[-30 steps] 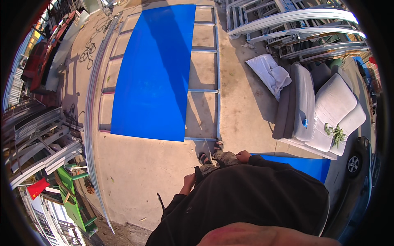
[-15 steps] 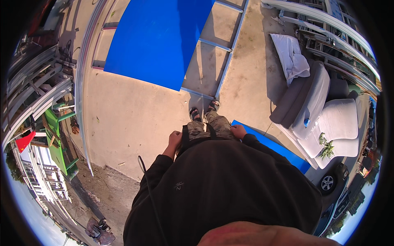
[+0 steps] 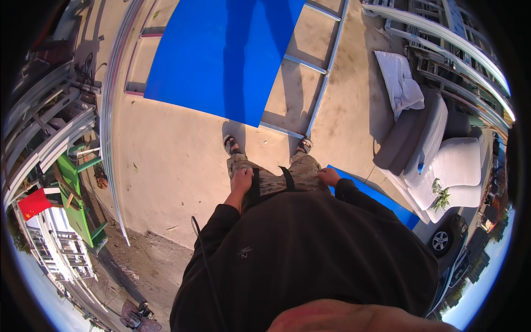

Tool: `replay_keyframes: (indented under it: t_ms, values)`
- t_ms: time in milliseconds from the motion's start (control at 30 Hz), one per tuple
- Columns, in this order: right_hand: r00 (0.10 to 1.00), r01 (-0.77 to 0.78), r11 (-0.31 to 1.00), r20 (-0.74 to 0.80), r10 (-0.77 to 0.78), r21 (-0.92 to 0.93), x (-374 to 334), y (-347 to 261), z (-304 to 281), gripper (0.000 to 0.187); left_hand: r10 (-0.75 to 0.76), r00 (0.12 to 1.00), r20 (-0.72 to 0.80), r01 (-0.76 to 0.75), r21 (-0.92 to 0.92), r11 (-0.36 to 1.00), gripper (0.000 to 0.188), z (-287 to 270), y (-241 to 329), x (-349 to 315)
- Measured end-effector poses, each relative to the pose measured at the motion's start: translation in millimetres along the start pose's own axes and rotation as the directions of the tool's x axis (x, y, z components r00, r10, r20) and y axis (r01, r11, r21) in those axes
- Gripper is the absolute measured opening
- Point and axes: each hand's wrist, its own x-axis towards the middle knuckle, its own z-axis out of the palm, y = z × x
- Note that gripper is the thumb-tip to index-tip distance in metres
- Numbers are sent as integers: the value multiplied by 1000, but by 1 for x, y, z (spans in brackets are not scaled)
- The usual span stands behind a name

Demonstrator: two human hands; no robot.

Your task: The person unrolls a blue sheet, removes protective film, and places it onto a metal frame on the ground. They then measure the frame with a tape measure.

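Observation:
My left hand point(image 3: 241, 180) is closed with curled fingers on the left thigh of my camouflage trousers point(image 3: 271, 180), and seems to grip the cloth. On the other side, my right hand point(image 3: 329, 176) is closed in the same way at the right thigh; its fingertips are partly hidden. Beyond my feet lies a flat blue sheet point(image 3: 204, 61) on a metal frame point(image 3: 306, 63) with crossbars. The sheet's near corner is just ahead of my sandals, and my shadow falls across it.
A second blue panel point(image 3: 381, 201) lies at my right. A grey sofa point(image 3: 412, 141) with white cushions and a white cloth point(image 3: 399, 83) stand farther right. Long metal profiles point(image 3: 110, 127) run along the left, beside a green bench-like piece point(image 3: 74, 193). A car wheel point(image 3: 441, 240) shows at lower right.
My left foot has stepped out to the left, so my legs are wider apart. Both hands stay at my thighs. The view has shifted slightly.

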Motion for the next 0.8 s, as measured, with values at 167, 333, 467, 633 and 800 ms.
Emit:
replay_keyframes:
  t_ms: [167,333,467,633,800]
  values:
    - [990,-9,956,129,50,-295,-3,-80,79,41,-58,984,166,105,-291,951,36,-106,13,24]
    - [990,-54,998,128,59,-37,11,-158,88,38,601,742,296,-28,-883,469,28,-236,201,-1]
    - [950,291,939,-168,-262,183,-6,-195,106,36,986,-137,95,344,-929,137,68,-285,368,-117]
    - [993,39,999,113,-41,26,42,-192,113,35,878,-275,391,778,-445,442,89,-339,438,-221]
    - [992,118,990,-46,-115,76,59,-177,127,35,769,-611,186,420,-747,515,102,-296,453,-184]
